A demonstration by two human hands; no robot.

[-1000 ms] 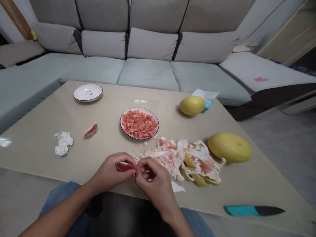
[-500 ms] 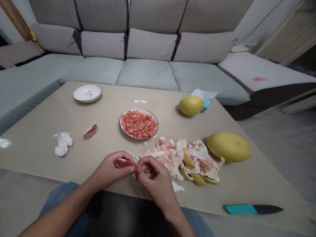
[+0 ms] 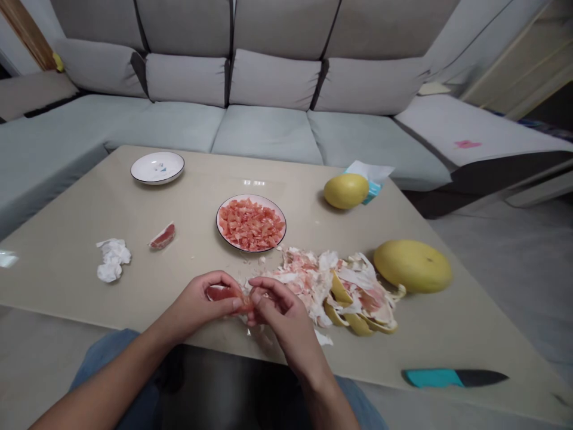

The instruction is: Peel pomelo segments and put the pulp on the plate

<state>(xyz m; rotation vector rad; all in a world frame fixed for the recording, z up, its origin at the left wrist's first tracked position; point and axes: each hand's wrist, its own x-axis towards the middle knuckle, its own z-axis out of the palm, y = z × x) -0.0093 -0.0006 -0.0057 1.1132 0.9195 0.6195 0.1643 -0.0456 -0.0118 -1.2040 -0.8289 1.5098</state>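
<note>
My left hand (image 3: 210,306) is closed round a red pomelo segment (image 3: 219,292), its thumb and forefinger pressing the segment's right end. Against that end, my right hand (image 3: 280,313) pinches with curled fingers; what lies between its fingertips is mostly hidden, apparently a bit of the same segment. Beyond the hands stands a dark-rimmed white plate (image 3: 218,226) heaped with broken red pomelo flesh (image 3: 251,224). Peeled membranes and yellow rind (image 3: 340,292) form a pile just right of my right hand. Another pomelo segment (image 3: 162,236) lies on the table to the left.
Crumpled white tissue (image 3: 113,260) lies at left, a second white plate (image 3: 157,168) behind it. Two whole yellow pomelos, one near (image 3: 412,266) and one far (image 3: 346,191), sit at right by a tissue pack (image 3: 373,179). A teal-handled knife (image 3: 454,377) rests at the front right edge.
My right hand's fingers have shifted and turned slightly at the segment's end, its forefinger now stretched further left. My left hand keeps its hold. The whole view has moved very slightly.
</note>
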